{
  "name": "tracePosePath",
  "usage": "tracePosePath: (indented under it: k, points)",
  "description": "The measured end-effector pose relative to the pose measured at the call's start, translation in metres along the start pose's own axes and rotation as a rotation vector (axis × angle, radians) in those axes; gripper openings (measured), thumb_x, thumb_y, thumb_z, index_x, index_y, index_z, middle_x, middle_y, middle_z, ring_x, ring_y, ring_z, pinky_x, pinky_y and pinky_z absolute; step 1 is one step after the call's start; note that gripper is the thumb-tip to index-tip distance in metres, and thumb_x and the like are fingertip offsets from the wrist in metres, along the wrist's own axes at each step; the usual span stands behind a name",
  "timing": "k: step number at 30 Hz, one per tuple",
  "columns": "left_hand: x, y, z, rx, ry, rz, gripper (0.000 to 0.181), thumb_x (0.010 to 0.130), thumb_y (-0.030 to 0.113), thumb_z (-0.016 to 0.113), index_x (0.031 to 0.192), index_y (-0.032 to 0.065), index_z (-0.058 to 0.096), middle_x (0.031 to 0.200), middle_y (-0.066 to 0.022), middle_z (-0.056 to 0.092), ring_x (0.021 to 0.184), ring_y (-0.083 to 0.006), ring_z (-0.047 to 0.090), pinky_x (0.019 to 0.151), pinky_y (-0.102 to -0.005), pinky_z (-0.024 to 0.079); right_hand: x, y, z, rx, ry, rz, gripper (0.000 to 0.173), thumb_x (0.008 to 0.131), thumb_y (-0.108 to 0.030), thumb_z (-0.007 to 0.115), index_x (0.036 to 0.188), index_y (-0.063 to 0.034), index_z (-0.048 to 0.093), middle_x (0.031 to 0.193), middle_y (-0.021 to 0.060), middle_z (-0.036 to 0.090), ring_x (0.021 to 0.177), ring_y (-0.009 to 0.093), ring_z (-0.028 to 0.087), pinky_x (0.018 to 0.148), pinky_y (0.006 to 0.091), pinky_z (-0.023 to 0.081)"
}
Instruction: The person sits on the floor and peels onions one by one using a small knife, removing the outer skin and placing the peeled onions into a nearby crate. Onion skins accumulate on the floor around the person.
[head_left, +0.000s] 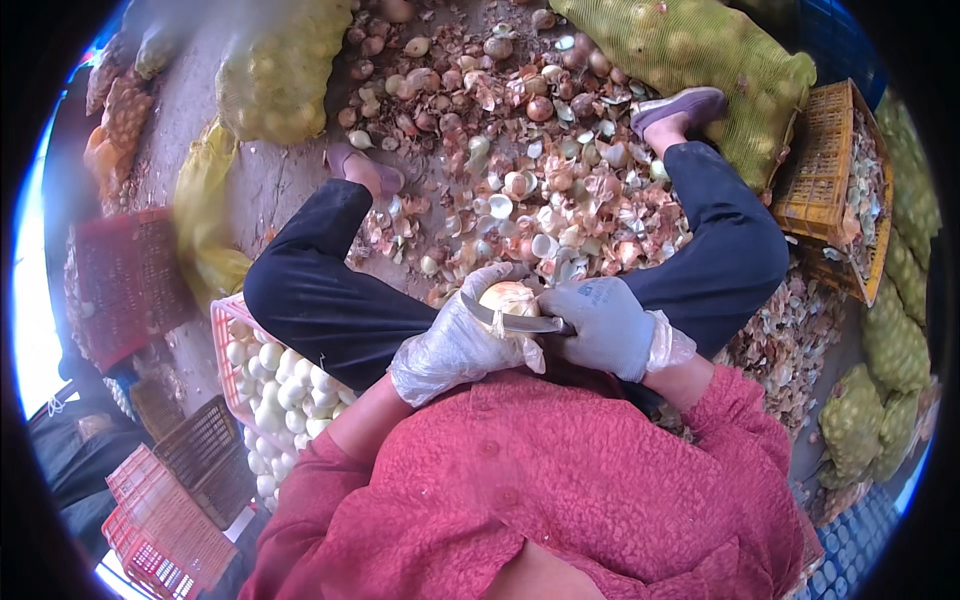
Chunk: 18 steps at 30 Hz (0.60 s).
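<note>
My left hand (469, 330), in a glove under clear plastic, is closed around an onion (510, 298) with some papery skin on it. My right hand (600, 322), in a grey-blue work glove, grips the handle of a knife whose curved metal blade (525, 323) lies across the near side of the onion. Both hands are close together in front of my torso, between my bent knees. Part of the knife handle is hidden by the right glove. Beyond the hands, loose onion skins (577, 202) and unpeeled onions (539, 109) cover the ground between my feet.
A pink crate (225, 337) of peeled white onions (289, 386) stands beside my left thigh. Full mesh sacks (675, 52) lie ahead. At right is a yellow crate (814, 157) with skins. A red crate (131, 277) and stacked crates (169, 517) are at left, near another person's dark-clothed legs (90, 457).
</note>
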<state>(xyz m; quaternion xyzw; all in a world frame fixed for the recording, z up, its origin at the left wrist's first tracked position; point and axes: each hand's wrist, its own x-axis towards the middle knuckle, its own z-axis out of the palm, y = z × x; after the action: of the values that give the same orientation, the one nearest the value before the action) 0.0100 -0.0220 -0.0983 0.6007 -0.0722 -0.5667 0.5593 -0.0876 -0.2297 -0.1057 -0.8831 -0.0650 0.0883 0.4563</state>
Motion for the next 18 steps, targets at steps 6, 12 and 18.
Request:
tracePosePath:
  k: [6, 12, 18]
  points:
    - [-0.015, 0.008, 0.004, 0.119, 0.036, -0.041, 0.081, 0.081, -0.002, 0.079, 0.145, -0.0016, 0.029, 0.123, -0.0140, 0.064, 0.111, -0.0170, 0.065, 0.096, -0.0354, 0.054, -0.010, 0.013, 0.014, 0.102, 0.087, -0.011, 0.023, 0.082, -0.025, 0.073, 0.096, -0.0099, 0.065, 0.079, 0.0103, 0.067, 0.075, 0.032, 0.069, 0.065, 0.0435, 0.052]
    - [-0.014, 0.013, 0.008, -0.249, -0.090, -0.021, 0.089, 0.077, -0.006, 0.081, 0.149, -0.0006, 0.029, 0.129, -0.0145, 0.060, 0.110, -0.0208, 0.065, 0.089, -0.0404, 0.058, -0.001, 0.032, 0.027, 0.032, 0.170, -0.105, 0.030, 0.083, -0.022, 0.077, 0.108, -0.0098, 0.067, 0.079, 0.0090, 0.067, 0.072, 0.026, 0.069, 0.060, 0.0372, 0.053]
    - [-0.028, 0.008, 0.000, -0.357, 0.312, 0.094, 0.107, 0.065, 0.005, 0.095, 0.151, -0.0010, 0.032, 0.134, -0.0112, 0.057, 0.120, -0.0189, 0.059, 0.099, -0.0334, 0.052, 0.000, 0.036, 0.056, 1.067, 0.183, 0.419, 0.049, 0.093, -0.034, 0.075, 0.130, -0.0035, 0.061, 0.102, 0.0025, 0.068, 0.089, 0.010, 0.063, 0.079, 0.0288, 0.053]
